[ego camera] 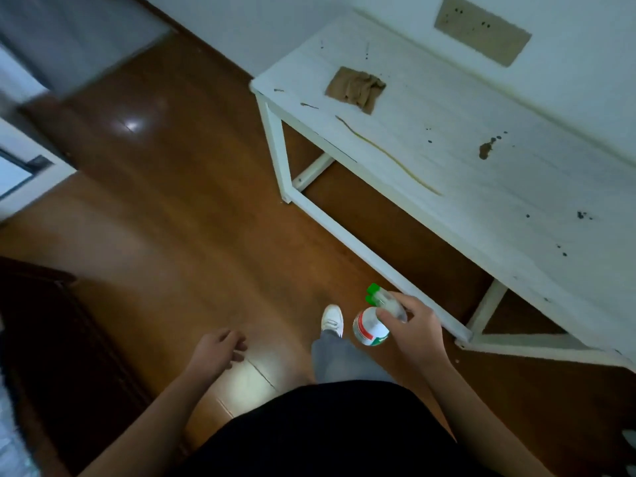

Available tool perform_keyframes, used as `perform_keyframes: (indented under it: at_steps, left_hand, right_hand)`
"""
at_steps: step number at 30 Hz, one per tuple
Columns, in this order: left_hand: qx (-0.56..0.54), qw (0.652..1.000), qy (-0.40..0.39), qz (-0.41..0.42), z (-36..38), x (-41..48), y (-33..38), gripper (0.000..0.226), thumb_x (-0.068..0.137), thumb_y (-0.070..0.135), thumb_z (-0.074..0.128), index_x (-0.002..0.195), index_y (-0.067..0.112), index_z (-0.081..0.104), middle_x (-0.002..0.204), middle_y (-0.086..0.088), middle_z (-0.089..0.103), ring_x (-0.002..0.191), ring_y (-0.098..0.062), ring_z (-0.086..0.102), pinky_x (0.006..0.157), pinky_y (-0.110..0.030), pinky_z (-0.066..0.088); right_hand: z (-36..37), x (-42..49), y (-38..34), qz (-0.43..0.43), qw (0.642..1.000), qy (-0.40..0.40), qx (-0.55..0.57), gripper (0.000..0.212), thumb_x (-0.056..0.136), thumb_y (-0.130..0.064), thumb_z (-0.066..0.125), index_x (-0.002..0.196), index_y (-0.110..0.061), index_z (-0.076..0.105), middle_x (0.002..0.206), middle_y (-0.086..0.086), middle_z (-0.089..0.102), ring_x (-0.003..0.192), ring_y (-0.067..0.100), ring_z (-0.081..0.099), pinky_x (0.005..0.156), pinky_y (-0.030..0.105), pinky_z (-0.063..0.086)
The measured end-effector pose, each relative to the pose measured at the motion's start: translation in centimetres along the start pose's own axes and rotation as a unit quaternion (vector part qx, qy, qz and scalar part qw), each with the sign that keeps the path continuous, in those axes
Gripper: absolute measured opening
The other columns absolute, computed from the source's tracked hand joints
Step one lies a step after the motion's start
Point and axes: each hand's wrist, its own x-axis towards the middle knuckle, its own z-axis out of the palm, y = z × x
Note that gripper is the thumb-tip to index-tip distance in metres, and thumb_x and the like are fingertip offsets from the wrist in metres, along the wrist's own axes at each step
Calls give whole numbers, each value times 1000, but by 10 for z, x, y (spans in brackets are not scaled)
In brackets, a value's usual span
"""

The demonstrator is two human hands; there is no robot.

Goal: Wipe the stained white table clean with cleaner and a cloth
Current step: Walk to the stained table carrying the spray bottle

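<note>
bench [481, 187]: white top, stains scattered along it, not yet wiped as we judge; lies ahead and right of us, long axis running from far-left corner to near-right.
cloth [356, 89]: brown, crumpled, on the bench's far-left end, untouched.
spray bottle [373, 321]: green nozzle pointing away up-left, body hanging down; over the floor, just short of the bench's front rail.
right hand [413, 325]: fingers clamped round the bottle's neck; nearer the bench.
left hand [220, 346]: empty, fingers loosely curled, well apart from the bench.
next: we'd swing the nozzle right toward the stains.
</note>
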Motion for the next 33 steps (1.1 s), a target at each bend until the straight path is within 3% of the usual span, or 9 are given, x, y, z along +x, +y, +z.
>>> perform_keyframes:
  at_steps: [6,11,14,17,21,25,28,31,33]
  left_hand:
    - [-49,994,64,-79,-43,23,8,27,106,21,49,97,5,69,98,-18,73,75,-27,66,66,-32,46]
    - [-91,985,100,-111,-74,41,24,25,105,20,52,95,7,71,92,-13,74,78,-30,70,70,-36,51]
    - [-100,983,99,-118,-94,60,41,25,105,20,51,96,8,71,94,-11,75,83,-30,72,74,-37,54]
    - [-101,984,92,-114,-115,92,61,24,104,18,51,96,8,71,94,-12,75,81,-28,70,71,-35,53]
    - [-75,990,53,-104,-153,150,104,25,106,17,51,98,3,70,94,-15,73,77,-28,67,72,-35,50]
    - [4,996,-1,-85,-190,215,167,26,106,18,51,96,2,69,92,-16,72,72,-27,65,71,-37,47]
    - [123,990,-52,-33,-201,261,229,28,108,22,46,97,8,68,103,-16,74,81,-27,68,74,-38,49]
    - [201,976,-87,8,-197,299,293,35,110,27,43,122,3,64,124,-20,68,98,-33,68,84,-44,51]
    - [240,964,-101,51,-188,318,335,34,110,25,43,116,1,66,121,-22,68,97,-34,69,79,-42,53]
  right_hand:
    - [33,96,-86,-65,991,-117,-18,36,85,-50,74,118,-39,63,107,-23,64,99,6,63,86,21,56]
    - [62,160,-156,-111,977,-180,-40,41,83,-43,79,121,-36,65,108,-24,63,98,4,63,75,4,46]
    - [82,193,-184,-125,974,-187,-41,41,84,-41,79,122,-35,66,100,-32,60,94,-1,62,63,-2,44]
    - [98,221,-204,-120,975,-185,-40,44,84,-44,78,125,-34,66,102,-31,61,95,-1,62,66,-1,45]
    - [109,252,-231,-86,984,-149,-47,47,84,-48,77,126,-30,66,110,-20,63,96,4,61,73,3,41]
    - [99,270,-246,-34,996,-85,-23,46,84,-44,77,126,-27,66,112,-13,68,101,7,63,80,15,49]
    - [86,276,-250,10,1000,-7,20,42,83,-38,78,122,-27,69,105,-16,69,95,3,64,74,14,50]
    - [68,283,-250,47,996,65,32,39,84,-41,76,121,-29,69,99,-22,64,88,0,61,67,12,45]
    - [56,289,-246,67,994,88,28,40,87,-42,73,124,-30,68,103,-18,65,88,0,60,69,14,47]
